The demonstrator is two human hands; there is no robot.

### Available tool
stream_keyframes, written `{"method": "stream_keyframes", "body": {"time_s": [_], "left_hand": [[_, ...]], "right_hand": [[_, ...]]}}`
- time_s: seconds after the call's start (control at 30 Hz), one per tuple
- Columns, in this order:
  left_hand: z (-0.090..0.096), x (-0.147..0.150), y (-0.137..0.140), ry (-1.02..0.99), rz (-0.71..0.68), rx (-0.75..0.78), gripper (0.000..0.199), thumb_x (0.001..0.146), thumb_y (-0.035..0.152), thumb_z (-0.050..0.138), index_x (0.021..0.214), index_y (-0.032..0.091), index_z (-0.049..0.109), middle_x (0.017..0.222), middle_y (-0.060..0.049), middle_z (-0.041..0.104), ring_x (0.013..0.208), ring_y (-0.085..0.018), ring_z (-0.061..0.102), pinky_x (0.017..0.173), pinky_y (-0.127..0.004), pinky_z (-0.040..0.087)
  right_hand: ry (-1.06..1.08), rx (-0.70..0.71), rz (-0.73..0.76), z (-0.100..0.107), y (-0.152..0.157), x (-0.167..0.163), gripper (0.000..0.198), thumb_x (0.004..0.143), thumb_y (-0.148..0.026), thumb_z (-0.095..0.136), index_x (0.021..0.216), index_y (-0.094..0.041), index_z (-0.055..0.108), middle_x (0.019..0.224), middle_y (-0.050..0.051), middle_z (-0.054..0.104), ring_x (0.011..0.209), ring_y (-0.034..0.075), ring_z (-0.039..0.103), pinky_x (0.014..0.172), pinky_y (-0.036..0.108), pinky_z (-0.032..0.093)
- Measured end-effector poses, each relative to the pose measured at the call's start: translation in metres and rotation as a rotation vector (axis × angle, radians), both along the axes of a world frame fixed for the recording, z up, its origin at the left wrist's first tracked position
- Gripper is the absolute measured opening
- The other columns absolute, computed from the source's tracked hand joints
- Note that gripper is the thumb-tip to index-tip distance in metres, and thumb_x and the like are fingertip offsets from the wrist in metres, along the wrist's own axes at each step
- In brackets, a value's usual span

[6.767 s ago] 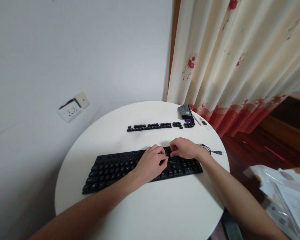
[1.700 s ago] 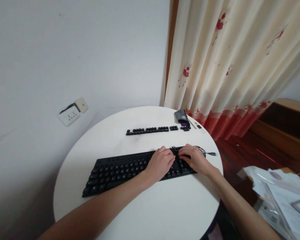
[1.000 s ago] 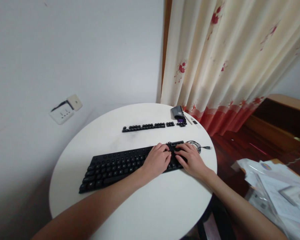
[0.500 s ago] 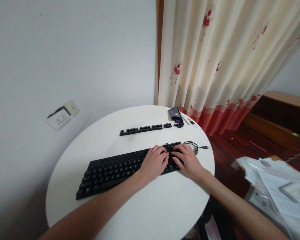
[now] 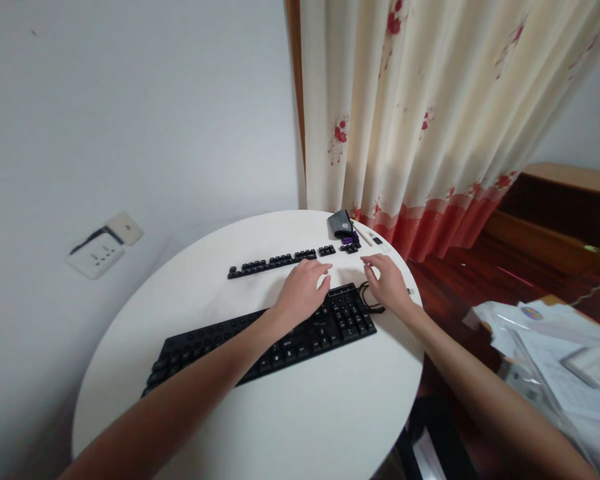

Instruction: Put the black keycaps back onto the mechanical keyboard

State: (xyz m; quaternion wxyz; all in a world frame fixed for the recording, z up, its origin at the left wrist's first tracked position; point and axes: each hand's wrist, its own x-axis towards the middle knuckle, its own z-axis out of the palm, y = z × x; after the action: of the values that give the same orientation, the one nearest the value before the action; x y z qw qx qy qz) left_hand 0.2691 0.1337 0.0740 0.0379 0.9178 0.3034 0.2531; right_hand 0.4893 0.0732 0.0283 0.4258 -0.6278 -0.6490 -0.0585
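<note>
Both hands have lifted off the keyboard [image 5: 260,343] and moved toward the row of loose keycaps [image 5: 273,263] at the table's [image 5: 305,427] far side, our left hand [image 5: 300,293] and right hand [image 5: 387,283] hovering with fingers loosely spread, grasping nothing, and the keyboard looks fully keyed while the loose caps lie untouched.

No lettering can be read: the legends on the black keyboard [image 5: 280,340] and the row of loose keycaps [image 5: 273,262] are too small to make out.
</note>
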Motion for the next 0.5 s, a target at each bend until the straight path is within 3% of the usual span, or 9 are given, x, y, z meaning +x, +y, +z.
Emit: {"method": "stream_keyframes", "body": {"time_s": [0.13, 0.27, 0.5], "left_hand": [[0.001, 0.051, 0.041, 0.072, 0.065, 0.019, 0.029, 0.094, 0.023, 0.049, 0.114, 0.020, 0.070, 0.103, -0.008, 0.069, 0.101, -0.024, 0.058, 0.094, -0.037, 0.046], [-0.011, 0.090, 0.069, 0.132, 0.130, -0.037, 0.030, 0.092, 0.024, 0.053, 0.116, 0.022, 0.071, 0.105, -0.008, 0.070, 0.103, -0.026, 0.059, 0.092, -0.036, 0.047], [-0.032, 0.111, 0.090, 0.157, 0.130, -0.078, 0.027, 0.089, 0.027, 0.061, 0.113, 0.023, 0.073, 0.106, -0.011, 0.068, 0.110, -0.028, 0.057, 0.095, -0.038, 0.046]], "right_hand": [[-0.103, -0.186, -0.136, 0.000, 0.048, 0.026, 0.033, 0.093, -0.017, 0.044, 0.116, -0.013, 0.068, 0.106, 0.014, 0.067, 0.100, 0.025, 0.059, 0.093, 0.036, 0.044], [-0.208, -0.362, -0.187, -0.001, 0.073, 0.032, 0.037, 0.092, -0.015, 0.045, 0.123, -0.015, 0.065, 0.113, 0.014, 0.066, 0.107, 0.025, 0.058, 0.093, 0.034, 0.043], [-0.274, -0.478, -0.198, -0.004, 0.083, 0.033, 0.041, 0.094, -0.015, 0.042, 0.129, -0.020, 0.062, 0.117, 0.015, 0.065, 0.108, 0.025, 0.059, 0.089, 0.032, 0.045]]}}
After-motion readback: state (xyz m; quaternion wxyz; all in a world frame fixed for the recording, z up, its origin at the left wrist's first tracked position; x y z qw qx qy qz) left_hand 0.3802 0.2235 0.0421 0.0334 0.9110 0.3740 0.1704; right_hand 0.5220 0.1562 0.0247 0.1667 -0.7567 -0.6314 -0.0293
